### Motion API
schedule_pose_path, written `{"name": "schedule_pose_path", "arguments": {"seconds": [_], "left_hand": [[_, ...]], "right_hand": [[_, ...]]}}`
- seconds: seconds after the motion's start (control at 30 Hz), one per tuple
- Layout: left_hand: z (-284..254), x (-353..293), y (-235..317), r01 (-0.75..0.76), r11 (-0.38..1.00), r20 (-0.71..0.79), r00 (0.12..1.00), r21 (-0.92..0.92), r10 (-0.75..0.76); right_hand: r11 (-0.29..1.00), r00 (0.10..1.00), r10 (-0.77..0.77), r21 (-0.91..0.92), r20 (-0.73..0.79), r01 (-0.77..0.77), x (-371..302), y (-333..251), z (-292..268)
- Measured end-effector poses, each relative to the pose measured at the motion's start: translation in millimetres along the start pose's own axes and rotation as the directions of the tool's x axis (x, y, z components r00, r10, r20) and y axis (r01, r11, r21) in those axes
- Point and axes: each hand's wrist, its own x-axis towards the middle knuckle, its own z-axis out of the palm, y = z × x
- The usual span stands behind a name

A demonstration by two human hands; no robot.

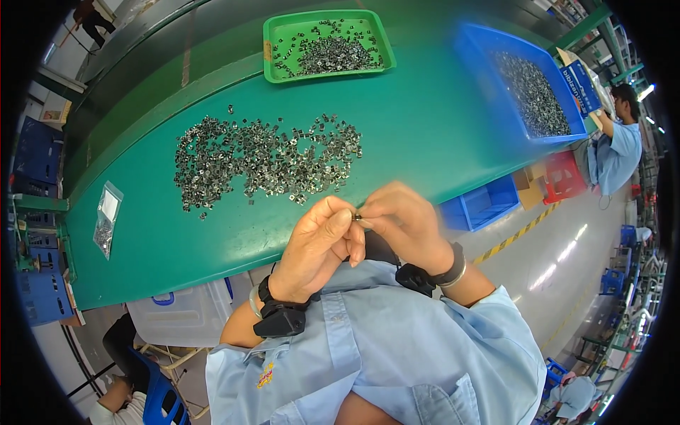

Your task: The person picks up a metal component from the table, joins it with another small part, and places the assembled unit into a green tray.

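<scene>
Close in front of my chest, a small dark metal part (pixel 357 217) is pinched between the fingertips of both hands. My left hand (pixel 320 239) grips it from the left with thumb and forefinger, the other fingers curled. My right hand (pixel 405 223) holds its other side, also in a pinch; fingers hide most of the part. Beyond my hands, many small shiny square metal pieces (pixel 269 159) lie spread over the green table (pixel 418 134). A green tray (pixel 329 76) at the far side holds more of them.
A blue bin (pixel 489 92) full of small metal parts stands at the right. A clear plastic bag (pixel 108 219) lies at the left end. Under the table edge are a blue crate (pixel 489 205) and a lidded plastic box (pixel 180 315). A co-worker (pixel 618 145) is at the right.
</scene>
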Motion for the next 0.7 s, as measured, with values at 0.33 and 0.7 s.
{"name": "schedule_pose_path", "arguments": {"seconds": [0.33,0.7], "left_hand": [[-9,1,-2,-0.002,1.0,0.057,0.998,0.0,0.002],[-5,2,8,-0.001,1.0,0.022,1.0,-0.021,0.002]], "right_hand": [[1.0,0.999,0.015,0.017,0.045,-0.016,2,-1,2],[0.987,0.989,0.143,0.07,0.046,-0.146,4,7,-1]]}}
